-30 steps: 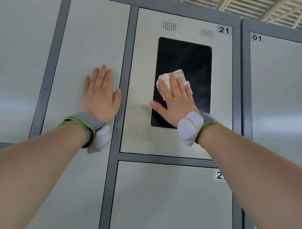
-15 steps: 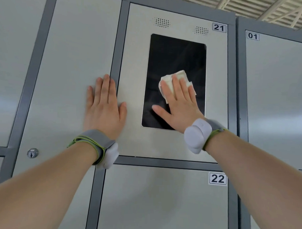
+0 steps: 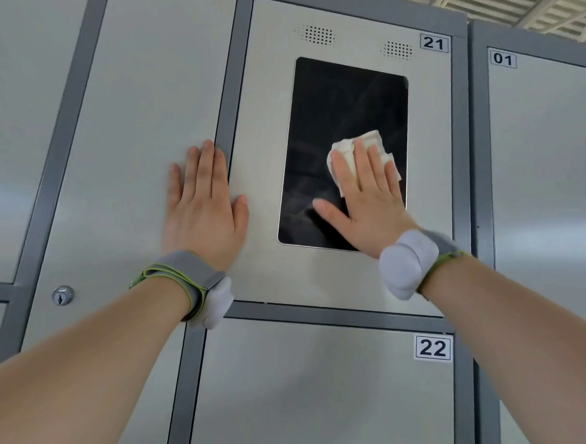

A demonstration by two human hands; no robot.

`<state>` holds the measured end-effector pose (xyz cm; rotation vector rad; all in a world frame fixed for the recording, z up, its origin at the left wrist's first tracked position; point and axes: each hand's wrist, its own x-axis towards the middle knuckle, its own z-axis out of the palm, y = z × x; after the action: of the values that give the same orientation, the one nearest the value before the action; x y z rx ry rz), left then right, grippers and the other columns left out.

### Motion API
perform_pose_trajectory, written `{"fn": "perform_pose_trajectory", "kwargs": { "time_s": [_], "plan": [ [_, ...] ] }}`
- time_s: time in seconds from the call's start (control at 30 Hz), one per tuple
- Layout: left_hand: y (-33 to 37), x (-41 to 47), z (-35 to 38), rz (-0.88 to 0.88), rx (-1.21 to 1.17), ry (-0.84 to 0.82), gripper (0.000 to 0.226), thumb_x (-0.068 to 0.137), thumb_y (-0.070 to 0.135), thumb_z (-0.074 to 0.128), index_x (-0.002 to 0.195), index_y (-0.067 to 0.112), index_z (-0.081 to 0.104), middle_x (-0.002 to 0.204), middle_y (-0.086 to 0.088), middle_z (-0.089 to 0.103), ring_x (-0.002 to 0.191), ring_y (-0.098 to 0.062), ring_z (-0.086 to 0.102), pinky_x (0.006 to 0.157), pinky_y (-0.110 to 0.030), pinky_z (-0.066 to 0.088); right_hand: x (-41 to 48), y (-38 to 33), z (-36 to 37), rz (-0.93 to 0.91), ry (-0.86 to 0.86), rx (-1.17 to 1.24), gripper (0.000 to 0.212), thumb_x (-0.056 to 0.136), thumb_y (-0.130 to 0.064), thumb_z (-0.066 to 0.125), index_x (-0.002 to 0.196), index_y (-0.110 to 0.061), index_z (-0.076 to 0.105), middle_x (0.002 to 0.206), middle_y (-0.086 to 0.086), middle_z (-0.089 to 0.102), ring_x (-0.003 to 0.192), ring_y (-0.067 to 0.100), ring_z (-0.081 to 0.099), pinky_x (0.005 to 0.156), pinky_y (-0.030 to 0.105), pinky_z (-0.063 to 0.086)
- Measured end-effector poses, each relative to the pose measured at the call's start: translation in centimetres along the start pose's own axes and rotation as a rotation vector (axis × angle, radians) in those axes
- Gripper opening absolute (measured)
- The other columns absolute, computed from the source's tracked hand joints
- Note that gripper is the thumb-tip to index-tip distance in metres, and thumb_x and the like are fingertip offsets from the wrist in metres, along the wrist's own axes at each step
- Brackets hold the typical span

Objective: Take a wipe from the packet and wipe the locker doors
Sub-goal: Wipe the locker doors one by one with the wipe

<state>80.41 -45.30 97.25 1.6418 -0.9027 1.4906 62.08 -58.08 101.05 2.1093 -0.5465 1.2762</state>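
A crumpled white wipe (image 3: 345, 154) lies flat against the black screen (image 3: 321, 129) set in locker door 21 (image 3: 264, 154). My right hand (image 3: 368, 204) presses on the wipe with straight, spread fingers, at the screen's lower right. Only the wipe's upper edge shows past the fingertips. My left hand (image 3: 204, 208) rests flat on the tall grey door (image 3: 138, 133) to the left, its thumb over the dark frame strip. The wipe packet is not in sight.
Door 22 (image 3: 312, 388) sits below door 21, and door 01 (image 3: 546, 164) is to the right. A round key lock (image 3: 63, 295) is at the lower left of the tall door. Dark grey frame strips (image 3: 233, 87) separate the doors.
My right hand has slid the wipe down and to the right across the screen. The left hand has moved down a little and to the right. My view has tilted down, showing the lock and label 22.
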Motion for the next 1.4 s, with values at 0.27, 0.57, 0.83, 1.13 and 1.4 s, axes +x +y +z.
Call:
{"fn": "perform_pose_trajectory", "kwargs": {
  "time_s": [0.27,0.57,0.83,1.13,1.4],
  "plan": [
    [0.2,-0.2,0.1,-0.005,0.014,-0.002,0.073,0.087,0.039,0.011,0.147,-0.003,0.018,0.157,-0.015,0.015,0.145,-0.031,0.011,0.117,-0.044,0.003,1.0,2.2,-0.9,0.045,-0.010,-0.033,0.074,0.092,-0.064,0.021,0.151,-0.026,-0.002,0.158,0.005,-0.012,0.145,0.025,-0.013,0.115,0.038,-0.010],
    [0.1,-0.2,0.0,0.003,0.007,0.003,0.073,0.088,0.039,0.011,0.147,-0.003,0.018,0.156,-0.017,0.016,0.144,-0.032,0.011,0.117,-0.045,0.003,-1.4,1.5,-0.1,-0.040,0.001,0.026,0.086,0.077,-0.071,0.002,0.151,-0.027,-0.002,0.158,0.005,-0.012,0.144,0.024,-0.017,0.112,0.036,-0.015],
    [0.1,-0.2,0.1,-0.007,0.022,0.004,0.073,0.088,0.039,0.012,0.147,-0.002,0.018,0.156,-0.016,0.016,0.144,-0.031,0.011,0.117,-0.044,0.003,2.3,3.1,-1.3,0.124,0.010,0.024,0.068,0.094,-0.057,0.025,0.151,-0.027,0.002,0.158,0.005,-0.010,0.145,0.026,-0.012,0.115,0.040,-0.008],
    [0.0,-0.3,0.1,-0.004,0.022,-0.004,0.073,0.088,0.039,0.013,0.147,-0.003,0.017,0.156,-0.016,0.014,0.145,-0.031,0.010,0.117,-0.044,0.002,-2.4,2.8,0.5,-0.046,-0.008,-0.005,0.084,0.078,-0.070,0.001,0.150,-0.028,-0.005,0.158,0.002,-0.013,0.144,0.022,-0.018,0.111,0.033,-0.017],
    [0.1,-0.2,0.1,-0.013,0.022,0.010,0.072,0.088,0.038,0.013,0.148,-0.002,0.018,0.157,-0.015,0.015,0.145,-0.030,0.010,0.116,-0.042,0.000,1.0,3.5,-0.6,0.147,-0.009,0.071,0.075,0.089,-0.066,0.017,0.151,-0.027,-0.001,0.158,0.005,-0.014,0.144,0.027,-0.015,0.114,0.040,-0.011]
  ]
}}
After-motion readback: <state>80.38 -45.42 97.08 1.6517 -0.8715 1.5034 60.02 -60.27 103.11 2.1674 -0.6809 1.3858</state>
